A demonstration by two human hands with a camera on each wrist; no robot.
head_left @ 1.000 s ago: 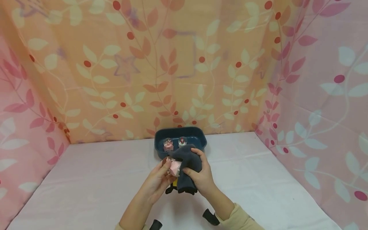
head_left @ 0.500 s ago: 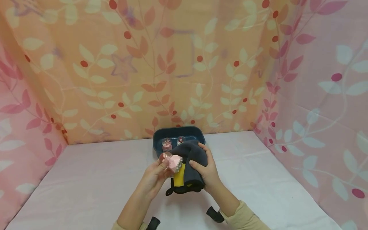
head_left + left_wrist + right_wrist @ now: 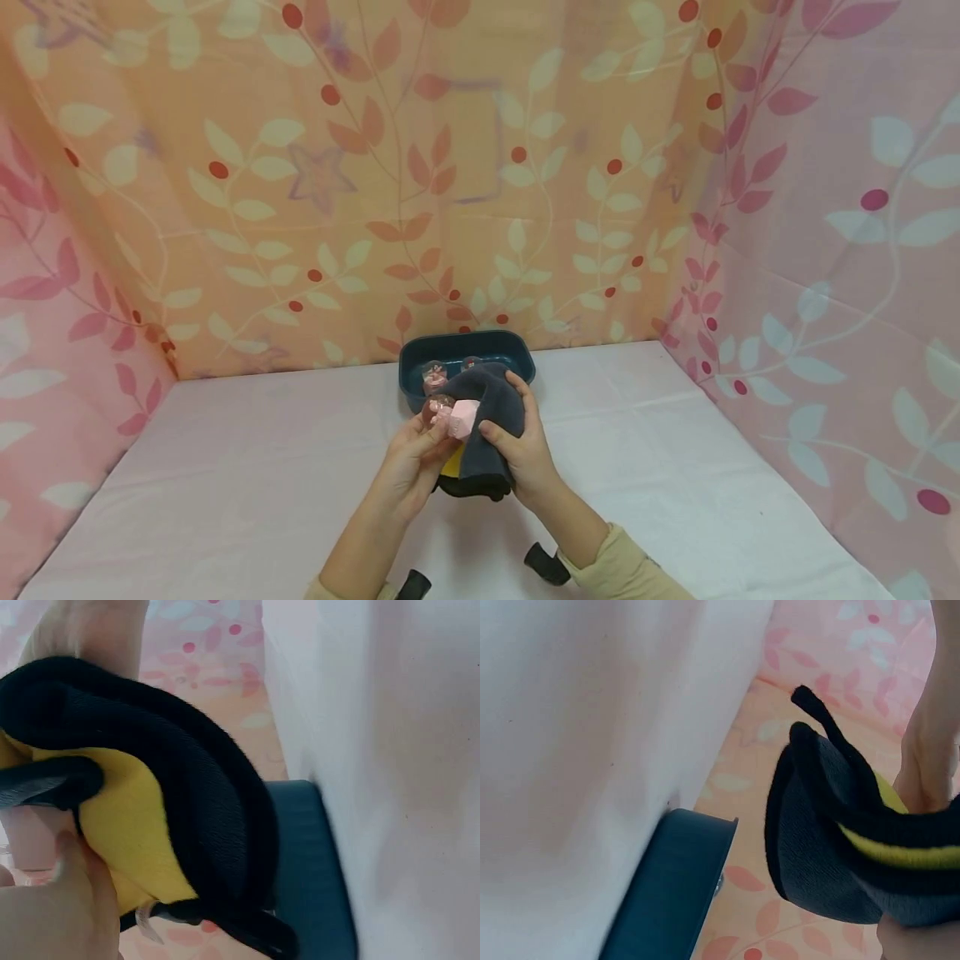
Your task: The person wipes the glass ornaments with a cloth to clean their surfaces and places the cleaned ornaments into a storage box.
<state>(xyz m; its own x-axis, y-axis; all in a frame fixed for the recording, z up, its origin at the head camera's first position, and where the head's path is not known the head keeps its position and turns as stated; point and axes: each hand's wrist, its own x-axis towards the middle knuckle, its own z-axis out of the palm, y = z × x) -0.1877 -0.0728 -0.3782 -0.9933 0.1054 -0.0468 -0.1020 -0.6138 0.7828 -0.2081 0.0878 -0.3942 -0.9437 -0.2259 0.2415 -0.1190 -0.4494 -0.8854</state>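
Note:
In the head view my left hand (image 3: 411, 467) pinches a small snow globe (image 3: 463, 419) with a faceted pink base, its clear dome tipped to the left. My right hand (image 3: 531, 454) grips a folded cloth (image 3: 498, 412), dark grey on one side and yellow on the other, with black edging. The cloth lies against the right side of the pink base. Both wrist views show the cloth's folds up close; in the left one, the cloth (image 3: 135, 817) covers much of the globe. My left fingers (image 3: 67, 900) sit beside its yellow side.
A dark blue rectangular tray (image 3: 420, 343) stands at the back of the white-covered table (image 3: 262, 475). Inside it are a pink-based snow globe (image 3: 435, 379) and another globe (image 3: 471, 362), partly behind the cloth. Leaf-patterned curtains (image 3: 360, 167) enclose the back and sides.
The snow globe has turned in my left hand, base swinging up and then level toward the right. The cloth shifted right, showing more yellow, then came back left against the base.

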